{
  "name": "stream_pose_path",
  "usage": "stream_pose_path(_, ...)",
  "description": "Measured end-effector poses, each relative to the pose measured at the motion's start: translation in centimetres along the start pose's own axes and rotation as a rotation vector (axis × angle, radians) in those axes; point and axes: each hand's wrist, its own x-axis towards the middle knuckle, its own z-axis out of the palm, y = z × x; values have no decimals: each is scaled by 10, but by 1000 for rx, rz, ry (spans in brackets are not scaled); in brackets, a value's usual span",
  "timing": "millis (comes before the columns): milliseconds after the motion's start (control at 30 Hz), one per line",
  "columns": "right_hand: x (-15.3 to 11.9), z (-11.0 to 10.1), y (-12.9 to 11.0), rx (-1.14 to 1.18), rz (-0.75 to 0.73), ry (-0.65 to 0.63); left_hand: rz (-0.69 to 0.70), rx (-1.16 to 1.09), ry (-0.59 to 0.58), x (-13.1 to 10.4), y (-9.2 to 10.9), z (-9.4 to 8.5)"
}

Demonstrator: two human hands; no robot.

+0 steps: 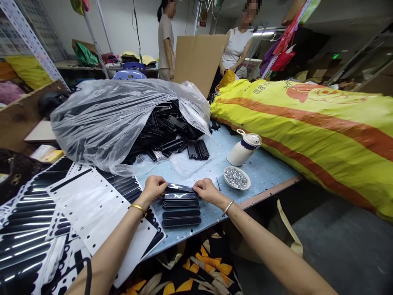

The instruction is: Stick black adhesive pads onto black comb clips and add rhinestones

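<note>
My left hand [154, 187] and my right hand [206, 189] pinch the two ends of one long black plastic strip [179, 188], held just above the light blue table [264, 172]. Directly below it lie three more black strips [181, 212] side by side, flat on the table. To my left sit white backing cards [92, 205] with black strips packed on them, overlapping in a loose spread.
A clear plastic bag [116, 119] spills several black comb-like parts [175, 135]. A small dish of silver bits [236, 178] and a white bottle [244, 149] stand to the right. A big yellow sack [322, 131] fills the right side. Two people stand behind a cardboard sheet [198, 57].
</note>
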Motion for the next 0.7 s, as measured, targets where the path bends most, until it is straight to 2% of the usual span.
stream_pose_path(133,-14,-11,-3,-41,-47,5,110,127,26,-26,-1,-4)
stream_pose_path(300,-25,-25,-9,-87,-78,118,469,296,175,-75,-13,2)
stream_pose_path(367,-26,-23,-13,-118,-116,156,571,371,157,-95,-19,7)
stream_pose_path(433,-26,-13,-18,-170,-184,190,576,434,113,-107,-22,12)
stream_pose_path(500,-29,4,-23,-264,-281,177,507,450,66,-108,-23,17)
stream_pose_path(600,-34,27,-29,-455,-406,109,426,400,-66,-91,-18,19)
stream_pose_path(700,-31,31,-27,-501,-410,60,420,369,-156,-72,-9,13)
